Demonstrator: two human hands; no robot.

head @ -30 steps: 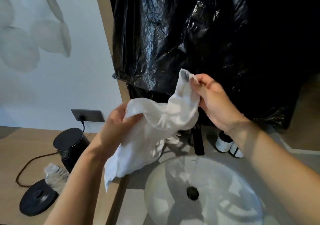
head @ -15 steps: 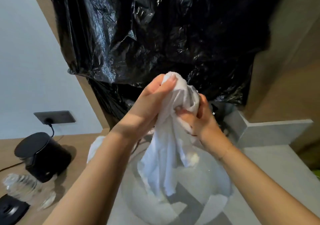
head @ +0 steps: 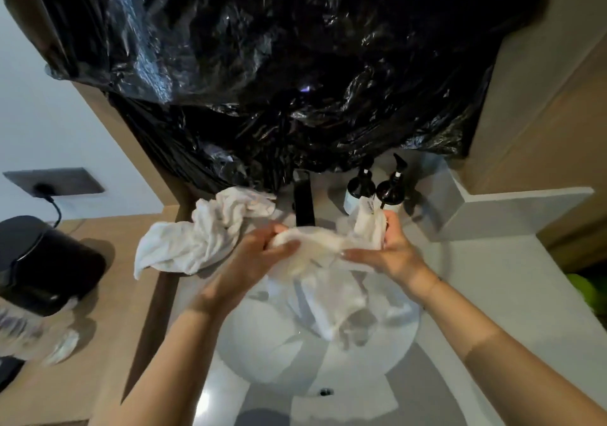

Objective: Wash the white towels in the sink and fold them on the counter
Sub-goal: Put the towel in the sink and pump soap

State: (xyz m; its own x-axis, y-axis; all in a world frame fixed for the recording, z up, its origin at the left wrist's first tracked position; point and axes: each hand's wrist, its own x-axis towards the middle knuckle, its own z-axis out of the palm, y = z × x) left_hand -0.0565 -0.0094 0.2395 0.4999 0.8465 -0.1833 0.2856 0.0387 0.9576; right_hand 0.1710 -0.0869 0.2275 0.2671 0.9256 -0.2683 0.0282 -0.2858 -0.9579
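Over the white sink [head: 262, 353], the left hand [head: 262, 251] and right hand [head: 391, 251] grip a white towel [head: 328, 281], fingers curled into blurred cloth that hides the basin. A second towel [head: 203, 238] lies left of the black faucet [head: 303, 202], whose top disappears behind black plastic sheeting [head: 279, 64].

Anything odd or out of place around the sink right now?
Yes: crumpled black plastic sheeting hangs over the wall behind the faucet, where a mirror might be. A second white towel lies bunched, unfolded, on the counter edge left of the sink.
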